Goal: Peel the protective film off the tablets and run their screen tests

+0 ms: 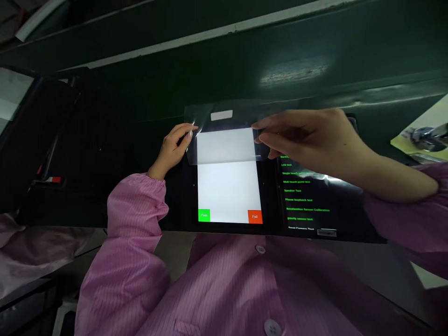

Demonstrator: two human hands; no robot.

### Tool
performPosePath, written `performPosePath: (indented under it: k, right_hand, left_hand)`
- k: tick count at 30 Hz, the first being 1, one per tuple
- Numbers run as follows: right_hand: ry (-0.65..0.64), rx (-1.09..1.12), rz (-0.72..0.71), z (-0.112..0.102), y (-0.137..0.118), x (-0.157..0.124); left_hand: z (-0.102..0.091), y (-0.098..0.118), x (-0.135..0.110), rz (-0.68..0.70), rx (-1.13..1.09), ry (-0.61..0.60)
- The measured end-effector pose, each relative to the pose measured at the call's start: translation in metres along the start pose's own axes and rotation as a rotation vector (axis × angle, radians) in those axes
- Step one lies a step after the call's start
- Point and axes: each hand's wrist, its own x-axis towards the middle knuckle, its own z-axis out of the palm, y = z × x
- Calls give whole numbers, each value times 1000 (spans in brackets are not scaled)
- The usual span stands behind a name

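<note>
A clear plastic film (224, 156) with a small whitish label (221, 115) spans the upper part of a lit tablet (229, 191). The tablet's screen is white, with a green Pass box and a red Fail box along its bottom edge. At the film's left edge, my left hand (173, 145) pinches it between thumb and fingers. My right hand (297, 133) grips the opposite edge, thumb and forefinger close together. Whether the film touches the screen I cannot tell.
Right of the white screen lies a second tablet (304, 198) showing a green test list, partly under my right arm. A shiny metal object (432, 138) sits on yellow paper at the far right. Dark equipment (38, 126) stands left. The dark green bench (147, 88) stretches behind.
</note>
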Motion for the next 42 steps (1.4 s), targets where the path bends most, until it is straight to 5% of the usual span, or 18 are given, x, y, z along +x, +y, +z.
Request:
performPosePath:
  k: [7,15,22,30,42]
  right_hand:
    - [-108,-91,-24,8,8,-14]
    - [-282,-165,-174,17,8,-41]
    - [-286,-395,-304,28,7,-56]
    - [-300,-432,-355,32,19,-60]
    - [-294,-504,-388,36,22,-77]
  left_hand:
    - [6,14,-14,-152,-81,158]
    - [11,77,-113,-560,-489,222]
    - [15,100,-161,-672,-566,317]
    - [23,115,-165,-708,-631,387]
    - [18,125,-162,-664,-639,293]
